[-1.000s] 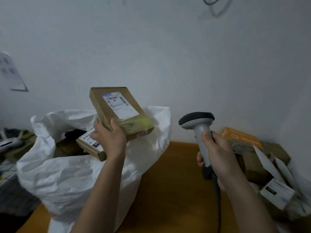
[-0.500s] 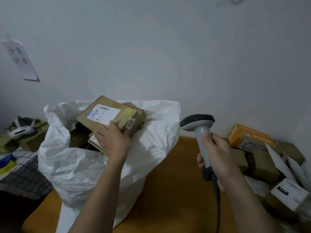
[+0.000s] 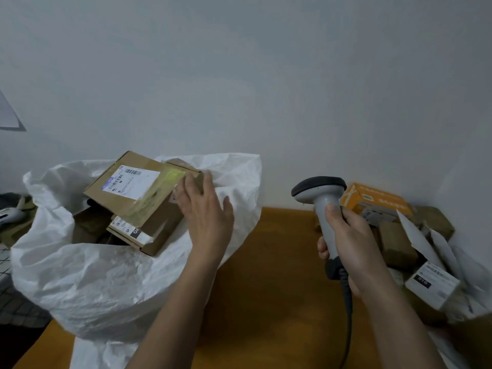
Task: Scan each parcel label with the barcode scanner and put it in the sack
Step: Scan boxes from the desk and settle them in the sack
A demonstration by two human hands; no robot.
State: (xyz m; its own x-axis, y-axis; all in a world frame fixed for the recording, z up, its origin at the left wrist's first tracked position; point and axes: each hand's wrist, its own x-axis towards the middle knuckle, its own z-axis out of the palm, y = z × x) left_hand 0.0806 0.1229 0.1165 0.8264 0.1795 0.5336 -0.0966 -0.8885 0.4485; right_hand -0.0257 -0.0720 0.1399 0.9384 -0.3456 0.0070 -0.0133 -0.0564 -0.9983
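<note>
A flat brown parcel (image 3: 133,187) with a white label lies label-up on top of other boxes in the mouth of the white sack (image 3: 101,278). My left hand (image 3: 205,209) hovers at the parcel's right end, fingers straight, holding nothing. My right hand (image 3: 348,243) grips the handle of the grey barcode scanner (image 3: 319,193), held upright over the table with its head turned left. The scanner's cable hangs down past my right wrist.
A second labelled box (image 3: 133,231) lies under the parcel in the sack. Unsorted parcels are piled at the right: an orange box (image 3: 372,201), brown boxes (image 3: 396,246), a white box (image 3: 431,283). The wooden table (image 3: 271,302) lies between the sack and the pile.
My left hand lowered the parcel from in front of the scanner onto the boxes in the sack and let go of it. The scanner hand stayed in place.
</note>
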